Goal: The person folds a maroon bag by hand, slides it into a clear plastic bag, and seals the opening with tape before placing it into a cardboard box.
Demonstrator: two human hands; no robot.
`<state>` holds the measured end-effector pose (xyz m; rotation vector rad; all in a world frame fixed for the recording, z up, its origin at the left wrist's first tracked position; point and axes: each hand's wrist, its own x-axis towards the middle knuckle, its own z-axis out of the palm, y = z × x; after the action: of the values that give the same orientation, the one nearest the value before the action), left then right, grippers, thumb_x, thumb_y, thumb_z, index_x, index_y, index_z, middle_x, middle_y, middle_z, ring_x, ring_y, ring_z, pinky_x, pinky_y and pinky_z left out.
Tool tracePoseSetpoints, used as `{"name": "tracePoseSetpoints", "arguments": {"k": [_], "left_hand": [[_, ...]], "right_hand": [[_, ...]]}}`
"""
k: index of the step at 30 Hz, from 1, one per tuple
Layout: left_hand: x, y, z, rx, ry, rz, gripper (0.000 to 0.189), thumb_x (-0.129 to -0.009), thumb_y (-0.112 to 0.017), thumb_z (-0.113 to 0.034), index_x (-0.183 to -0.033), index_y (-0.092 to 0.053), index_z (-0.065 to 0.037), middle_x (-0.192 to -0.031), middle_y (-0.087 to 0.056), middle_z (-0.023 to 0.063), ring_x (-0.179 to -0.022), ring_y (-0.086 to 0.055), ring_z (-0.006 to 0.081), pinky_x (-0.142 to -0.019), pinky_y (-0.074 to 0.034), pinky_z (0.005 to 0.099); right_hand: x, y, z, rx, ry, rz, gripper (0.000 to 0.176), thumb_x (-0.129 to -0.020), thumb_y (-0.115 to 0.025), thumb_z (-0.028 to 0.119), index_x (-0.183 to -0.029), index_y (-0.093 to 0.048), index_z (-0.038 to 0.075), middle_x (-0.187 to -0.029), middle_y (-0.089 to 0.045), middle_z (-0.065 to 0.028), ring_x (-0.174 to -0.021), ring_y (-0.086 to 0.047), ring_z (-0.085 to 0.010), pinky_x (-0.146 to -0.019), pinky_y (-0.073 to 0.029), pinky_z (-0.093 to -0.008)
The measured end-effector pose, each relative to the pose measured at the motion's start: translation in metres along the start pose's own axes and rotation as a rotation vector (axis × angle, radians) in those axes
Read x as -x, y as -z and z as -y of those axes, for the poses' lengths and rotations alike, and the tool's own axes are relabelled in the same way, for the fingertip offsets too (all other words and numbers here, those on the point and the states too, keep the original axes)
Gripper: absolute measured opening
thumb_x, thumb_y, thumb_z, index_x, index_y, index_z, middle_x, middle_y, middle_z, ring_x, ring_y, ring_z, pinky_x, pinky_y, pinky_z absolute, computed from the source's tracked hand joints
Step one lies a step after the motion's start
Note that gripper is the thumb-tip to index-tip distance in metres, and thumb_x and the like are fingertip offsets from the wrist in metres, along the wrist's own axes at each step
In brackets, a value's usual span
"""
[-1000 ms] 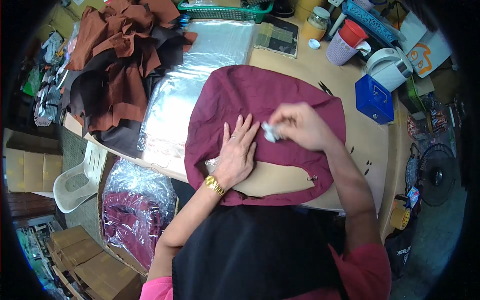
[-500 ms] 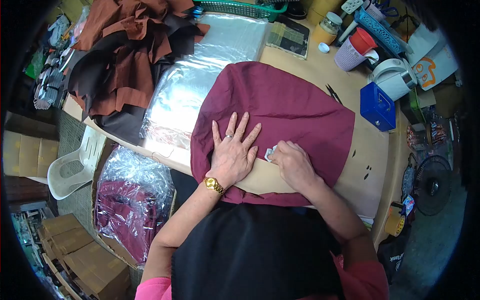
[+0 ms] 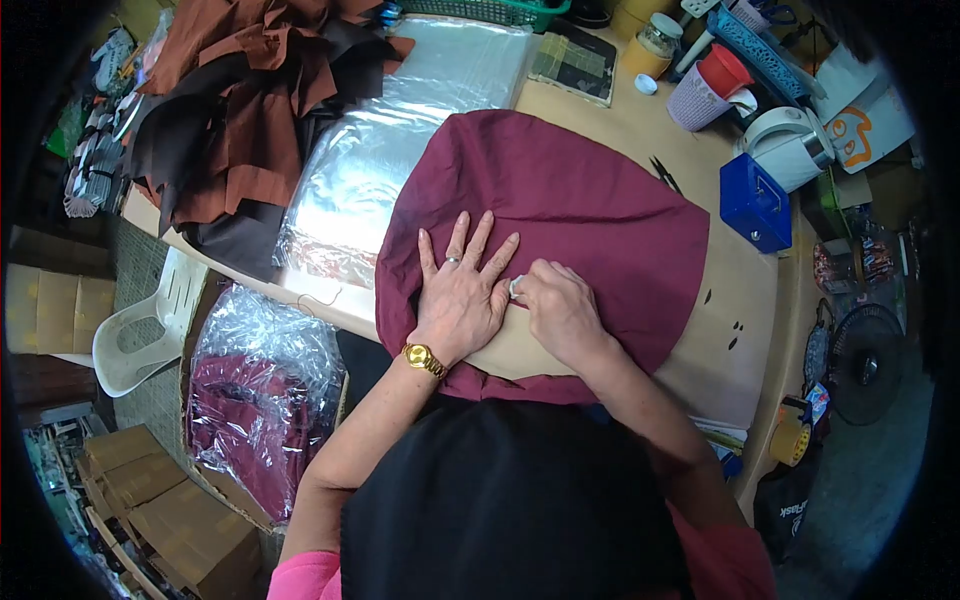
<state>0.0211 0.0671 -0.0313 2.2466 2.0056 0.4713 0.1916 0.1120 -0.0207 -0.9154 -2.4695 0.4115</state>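
Note:
A maroon cloth piece [image 3: 570, 190] lies spread over the table, with folds along its left side and its near edge bunched up beside my body. My left hand [image 3: 462, 300] is laid flat on it, fingers spread, a ring on one finger and a gold watch at the wrist. Close to the left thumb, my right hand [image 3: 560, 312] is closed around a small white crumpled wad [image 3: 516, 288], pressed down on the cloth. Most of the wad is hidden by the fingers.
Clear plastic sheets [image 3: 430, 90] and brown and black fabric scraps [image 3: 250, 110] lie at the left. Dark scissors-like tips [image 3: 664, 174] show behind the cloth. A blue box [image 3: 755, 203], white kettle [image 3: 788, 148] and lilac cup [image 3: 696, 100] stand right. Bagged maroon cloth [image 3: 250, 420] sits below left.
My right hand has slid left with the white wad, up to the left thumb. My left hand stays flat on the cloth. The whole view has shifted slightly.

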Motion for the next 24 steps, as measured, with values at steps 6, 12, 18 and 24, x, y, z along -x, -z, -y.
{"name": "tracePoseSetpoints", "arguments": {"k": [6, 12, 18, 24], "left_hand": [[0.001, 0.0, -0.001, -0.008, -0.006, -0.01, 0.055, -0.095, -0.052, -0.032, -0.148, -0.046, -0.023, -0.161, -0.029, 0.012, -0.149, -0.022, 0.0371, -0.115, -0.007, 0.0695], [0.003, 0.0, -0.001, 0.002, -0.004, -0.003, 0.055, -0.095, -0.051, -0.031, -0.149, -0.045, -0.023, -0.16, -0.029, 0.0126, -0.149, -0.023, 0.0378, -0.115, -0.007, 0.0694], [0.001, -0.002, 0.001, -0.007, -0.014, -0.018, 0.055, -0.095, -0.05, -0.031, -0.149, -0.044, -0.023, -0.16, -0.029, 0.013, -0.149, -0.023, 0.0374, -0.115, -0.006, 0.0688], [0.005, 0.011, 0.018, 0.113, -0.111, 0.018, 0.051, -0.092, -0.06, -0.029, -0.142, -0.051, -0.019, -0.16, -0.03, 0.0132, -0.148, -0.025, 0.0356, -0.116, -0.008, 0.0664]], "right_hand": [[0.007, 0.027, -0.003, 0.033, -0.097, 0.164, 0.003, -0.079, -0.066, 0.002, -0.08, -0.068, 0.004, -0.079, -0.057, -0.0122, -0.078, -0.061, -0.0315, -0.071, -0.049, -0.0438], [0.008, 0.007, 0.007, 0.012, -0.01, -0.012, 0.005, -0.079, -0.064, 0.003, -0.079, -0.068, 0.003, -0.08, -0.057, -0.0125, -0.079, -0.06, -0.0313, -0.071, -0.048, -0.0436], [-0.007, -0.001, 0.008, 0.031, -0.016, 0.03, 0.002, -0.08, -0.065, 0.002, -0.08, -0.065, 0.004, -0.079, -0.055, -0.012, -0.079, -0.06, -0.0312, -0.071, -0.048, -0.0435], [0.027, 0.031, -0.004, -0.005, -0.15, 0.068, 0.007, -0.078, -0.066, -0.002, -0.084, -0.063, 0.003, -0.085, -0.057, -0.0125, -0.084, -0.06, -0.0322, -0.076, -0.048, -0.0429]]}}
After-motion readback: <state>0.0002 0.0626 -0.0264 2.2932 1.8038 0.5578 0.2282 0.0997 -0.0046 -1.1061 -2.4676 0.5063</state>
